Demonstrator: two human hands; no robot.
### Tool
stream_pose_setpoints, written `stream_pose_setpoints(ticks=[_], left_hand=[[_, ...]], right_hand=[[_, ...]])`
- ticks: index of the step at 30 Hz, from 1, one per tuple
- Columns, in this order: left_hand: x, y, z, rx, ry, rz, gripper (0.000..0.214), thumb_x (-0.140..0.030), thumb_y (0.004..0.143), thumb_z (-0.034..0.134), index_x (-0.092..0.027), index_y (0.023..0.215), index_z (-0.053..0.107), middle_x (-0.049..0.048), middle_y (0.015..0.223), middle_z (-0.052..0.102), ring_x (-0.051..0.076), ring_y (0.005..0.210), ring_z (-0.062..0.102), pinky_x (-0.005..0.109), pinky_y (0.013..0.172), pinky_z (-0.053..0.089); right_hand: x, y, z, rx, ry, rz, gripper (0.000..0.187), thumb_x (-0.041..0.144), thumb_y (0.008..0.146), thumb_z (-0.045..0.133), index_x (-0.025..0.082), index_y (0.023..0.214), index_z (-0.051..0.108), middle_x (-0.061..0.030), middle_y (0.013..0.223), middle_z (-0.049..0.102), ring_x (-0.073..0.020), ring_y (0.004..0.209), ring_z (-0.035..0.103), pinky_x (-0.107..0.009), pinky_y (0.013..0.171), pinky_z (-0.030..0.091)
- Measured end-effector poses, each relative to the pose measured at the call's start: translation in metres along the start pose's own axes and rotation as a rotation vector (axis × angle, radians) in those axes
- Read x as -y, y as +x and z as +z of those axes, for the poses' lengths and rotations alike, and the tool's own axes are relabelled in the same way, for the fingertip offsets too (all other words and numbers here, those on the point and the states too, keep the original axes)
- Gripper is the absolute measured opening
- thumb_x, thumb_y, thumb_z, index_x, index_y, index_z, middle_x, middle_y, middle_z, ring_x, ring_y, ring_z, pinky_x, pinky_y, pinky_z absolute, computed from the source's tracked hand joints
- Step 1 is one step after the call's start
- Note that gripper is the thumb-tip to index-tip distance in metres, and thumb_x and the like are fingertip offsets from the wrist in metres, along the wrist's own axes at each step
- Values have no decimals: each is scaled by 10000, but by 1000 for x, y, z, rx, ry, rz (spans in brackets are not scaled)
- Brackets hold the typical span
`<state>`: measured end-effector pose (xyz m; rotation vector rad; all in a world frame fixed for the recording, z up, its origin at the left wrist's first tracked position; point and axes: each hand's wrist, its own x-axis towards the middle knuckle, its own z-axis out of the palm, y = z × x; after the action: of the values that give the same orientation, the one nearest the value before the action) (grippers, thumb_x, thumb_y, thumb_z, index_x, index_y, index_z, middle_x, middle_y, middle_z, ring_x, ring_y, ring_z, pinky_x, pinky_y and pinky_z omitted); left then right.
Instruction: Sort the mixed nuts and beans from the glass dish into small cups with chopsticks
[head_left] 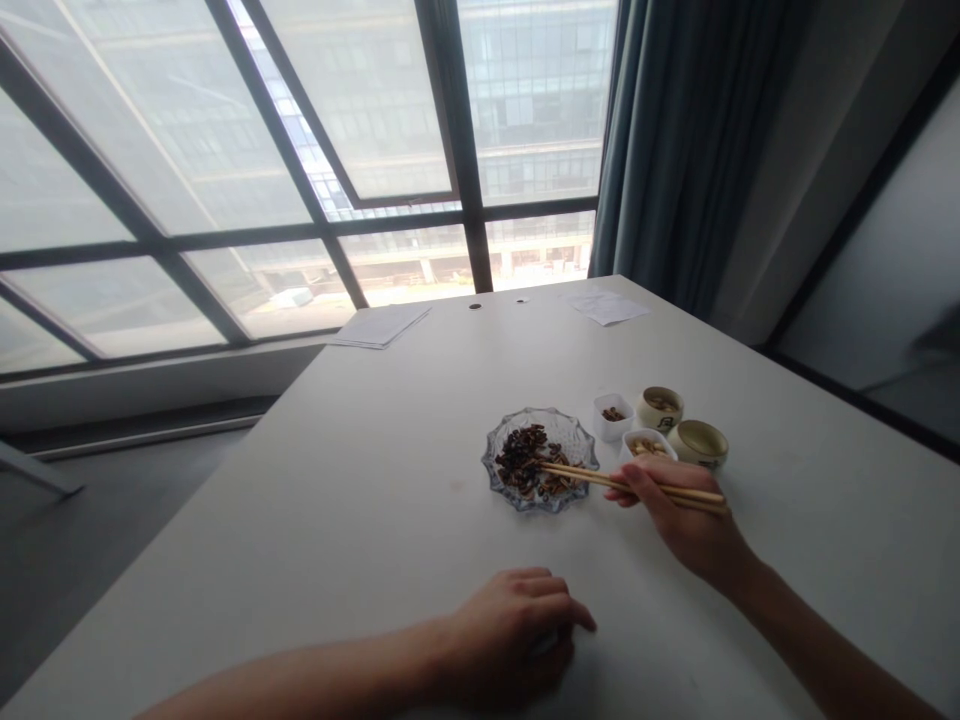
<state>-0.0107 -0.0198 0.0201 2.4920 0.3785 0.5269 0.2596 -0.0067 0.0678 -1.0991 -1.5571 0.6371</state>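
**Q:** What are your hands doing?

**A:** My right hand (682, 525) grips one pair of wooden chopsticks (664, 488), its fingers closed around both sticks. My left hand (510, 635) lies on the white table (300, 520), well apart from the dishes, with its fingers (555, 612) curled in and loosely closed.

**Q:** Where do the chopsticks end?

**A:** Their tips reach over the rim of one cut-glass dish (566, 428), into a heap of dark brown pieces (521, 462). I can't tell whether they're pinching a piece.

**Q:** What's around that dish?

**A:** Just beside it are two small white square dishes. One (613, 417) holds dark pieces (613, 414), and the other (646, 445) holds pale nuts (645, 447). Next to those are two small cream ceramic cups. The nearer cup (697, 443) sits beside the nut dish, and the farther cup (660, 407) has pale pieces (661, 402) inside.

**Q:** Anything farther along the table?

**A:** At the far end there's one stack of white paper (380, 325), one loose sheet (606, 307) and two small round holes (475, 306) in the tabletop. Beyond it are a large window (390, 120) and a blue-grey curtain (667, 130).
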Motion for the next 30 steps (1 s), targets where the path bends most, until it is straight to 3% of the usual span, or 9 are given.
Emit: stream_pose_setpoints(ticks=[3,8,10,15,18,21,23,26,30], left_hand=[[0,0,0,-3,-4,2,317,-113,921,577,-218,1205,670,51,949,741,199,841,706,257,865,586],[1,0,-1,7,-9,3,304,-120,935,577,-218,1205,677,52,951,743,196,839,707,255,871,586],[1,0,-2,7,-8,3,308,-113,928,578,-217,1201,677,53,949,743,196,838,706,254,864,585],[1,0,-1,19,-2,0,304,-103,918,582,-217,1182,681,51,940,736,197,840,703,254,858,583],[2,0,0,15,2,1,306,-102,902,587,-218,1167,688,47,930,733,198,833,697,254,852,582],[2,0,1,9,6,-1,304,-105,901,587,-223,1161,690,43,929,732,197,831,693,253,850,580],[2,0,1,9,7,-5,304,-110,908,587,-227,1170,688,43,939,735,198,838,693,255,855,579],[2,0,0,12,5,0,307,-111,908,583,-227,1174,684,43,936,735,198,833,694,256,852,580],[1,0,-1,14,8,4,296,-115,915,582,-224,1173,677,49,939,736,200,835,698,258,852,583]], right_hand=[[5,2,-9,-125,18,16,329,473,1036,691,232,888,859,-64,807,844,-223,666,811,-329,636,685],[2,11,-36,-507,-50,55,338,543,980,745,231,891,839,-60,795,845,-237,676,829,-320,685,711],[-3,13,-44,-563,-89,77,360,567,968,748,231,868,828,-63,770,838,-241,661,825,-318,670,707],[-9,10,-43,-471,-71,32,297,511,1007,718,243,941,829,-59,816,839,-228,659,807,-341,702,694],[-6,7,-32,-259,-57,-42,246,431,1040,694,247,942,824,-46,825,828,-212,690,795,-334,696,666],[-3,6,-17,-7,-96,-113,287,367,1066,661,242,848,800,-33,787,797,-189,710,760,-322,686,617],[-5,7,-9,96,-118,-145,314,350,1073,650,239,810,781,-28,786,783,-179,729,740,-324,701,593],[-9,6,0,149,-92,-137,304,346,1078,643,235,834,788,-38,837,792,-180,773,740,-324,703,591],[-11,3,4,95,-27,-101,295,348,1082,635,232,882,818,-53,872,814,-185,754,761,-323,675,622]])
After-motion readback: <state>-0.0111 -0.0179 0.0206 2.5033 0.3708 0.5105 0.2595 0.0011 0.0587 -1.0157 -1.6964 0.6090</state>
